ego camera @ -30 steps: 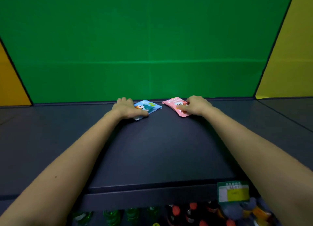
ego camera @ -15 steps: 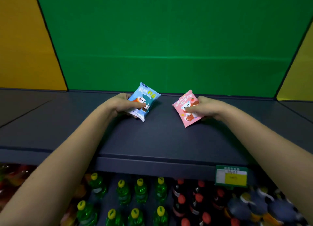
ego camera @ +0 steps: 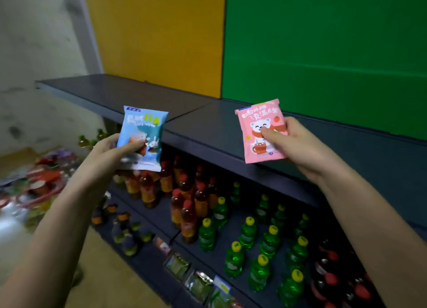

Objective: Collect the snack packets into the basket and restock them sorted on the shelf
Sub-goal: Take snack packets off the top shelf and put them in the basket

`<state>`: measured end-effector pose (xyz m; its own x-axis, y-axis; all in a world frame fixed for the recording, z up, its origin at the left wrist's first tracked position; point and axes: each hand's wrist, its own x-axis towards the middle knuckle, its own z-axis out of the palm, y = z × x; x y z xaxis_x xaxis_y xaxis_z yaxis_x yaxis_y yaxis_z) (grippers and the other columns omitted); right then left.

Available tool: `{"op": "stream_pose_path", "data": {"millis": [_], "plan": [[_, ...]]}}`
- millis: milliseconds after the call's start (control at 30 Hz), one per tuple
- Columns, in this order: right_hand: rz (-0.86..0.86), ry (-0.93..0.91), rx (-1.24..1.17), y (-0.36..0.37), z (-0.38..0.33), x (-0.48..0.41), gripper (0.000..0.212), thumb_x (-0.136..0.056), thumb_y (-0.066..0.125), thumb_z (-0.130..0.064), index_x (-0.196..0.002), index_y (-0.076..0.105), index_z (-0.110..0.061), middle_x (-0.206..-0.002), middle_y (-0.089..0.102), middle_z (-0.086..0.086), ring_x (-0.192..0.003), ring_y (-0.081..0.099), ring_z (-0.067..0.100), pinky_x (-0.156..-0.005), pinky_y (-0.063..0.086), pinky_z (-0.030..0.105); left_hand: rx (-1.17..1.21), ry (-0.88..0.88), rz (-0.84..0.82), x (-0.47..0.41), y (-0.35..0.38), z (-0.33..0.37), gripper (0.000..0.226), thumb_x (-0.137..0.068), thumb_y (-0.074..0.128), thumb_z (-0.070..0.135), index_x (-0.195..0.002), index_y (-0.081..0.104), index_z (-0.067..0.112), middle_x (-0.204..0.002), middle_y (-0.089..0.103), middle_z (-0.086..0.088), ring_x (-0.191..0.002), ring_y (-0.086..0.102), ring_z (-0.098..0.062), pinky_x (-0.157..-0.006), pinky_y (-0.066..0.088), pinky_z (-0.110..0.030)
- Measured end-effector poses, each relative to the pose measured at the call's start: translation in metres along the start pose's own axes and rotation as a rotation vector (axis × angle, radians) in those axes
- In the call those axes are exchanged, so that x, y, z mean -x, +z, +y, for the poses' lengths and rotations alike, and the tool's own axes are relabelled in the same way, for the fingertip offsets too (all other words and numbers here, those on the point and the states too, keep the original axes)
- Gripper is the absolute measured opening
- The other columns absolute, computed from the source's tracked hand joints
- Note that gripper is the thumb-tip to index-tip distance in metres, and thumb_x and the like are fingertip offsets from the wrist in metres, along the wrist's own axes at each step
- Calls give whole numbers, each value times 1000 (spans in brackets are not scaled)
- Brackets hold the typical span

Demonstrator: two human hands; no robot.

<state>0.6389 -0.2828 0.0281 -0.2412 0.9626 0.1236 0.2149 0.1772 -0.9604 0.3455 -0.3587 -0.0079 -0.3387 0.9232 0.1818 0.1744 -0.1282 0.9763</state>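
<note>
Lifted: blue packet, pink packet (perhaps basket left).

Left hand: I have it raised, thumb across the front of the blue packet, fingers behind it.
Right hand: raised level with the left, thumb pinching the pink packet upright.
Arms: both bare forearms reach forward, well apart.

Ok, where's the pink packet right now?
Head view, right of centre: the pink packet is pinched upright in the right hand, in front of the dark top shelf, with the blue packet to its left.
</note>
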Motion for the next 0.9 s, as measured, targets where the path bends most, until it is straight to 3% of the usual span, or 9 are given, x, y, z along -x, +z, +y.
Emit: {"op": "stream_pose_path", "data": {"millis": [133,233,333,500,667,767,900], "plan": [[-152,-3,-76,113,-3,1,21,-90,59,-28,-106,47,-20,-110,65,2,-95,66,16,-88,52,35,-32,-81,208,38,-107,-35,5,-87,60,19,-85,61,16,-53,65,8,-42,53,-3,-40,38,-12],[-290,0,-167,215,2,1,15,-89,59,-23,-101,50,-21,-103,66,1,-81,67,7,-70,54,20,-99,-123,322,65,-183,-64,8,-85,63,23,-83,58,17,-52,62,3,-35,48,-9,-44,28,-19],[-423,32,-226,323,10,5,21,-91,58,-19,-109,47,-14,-96,64,-2,-67,66,-3,-54,50,11,-138,-183,436,92,-251,-93,11,-88,59,23,-86,57,13,-53,61,4,-36,48,-10,-43,26,-19],[-594,121,-254,468,22,17,27,-91,58,-18,-115,47,-11,-103,64,1,-79,64,6,-56,51,11,-95,-304,621,129,-345,-133,20,-77,69,30,-86,58,15,-55,61,6,-40,46,-11,-48,25,-22],[-685,158,-231,560,31,7,25,-91,56,-12,-114,46,-6,-106,63,8,-79,61,9,-55,50,9,-71,-353,762,140,-407,-167,8,-89,59,14,-85,54,9,-50,60,4,-32,44,-7,-35,30,-14],[-736,165,-194,611,43,-7,24,-91,56,-12,-112,45,-9,-106,62,7,-81,61,9,-57,51,9,-49,-382,815,133,-438,-191,9,-89,58,13,-90,53,5,-61,58,-5,-32,44,-7,-34,31,-13],[-788,197,-161,681,68,-35,19,-91,58,-13,-106,48,-10,-107,64,9,-83,65,15,-63,54,18,-13,-435,862,108,-480,-237,12,-90,57,12,-95,53,2,-67,57,-10,-34,46,-6,-34,34,-14]]}}
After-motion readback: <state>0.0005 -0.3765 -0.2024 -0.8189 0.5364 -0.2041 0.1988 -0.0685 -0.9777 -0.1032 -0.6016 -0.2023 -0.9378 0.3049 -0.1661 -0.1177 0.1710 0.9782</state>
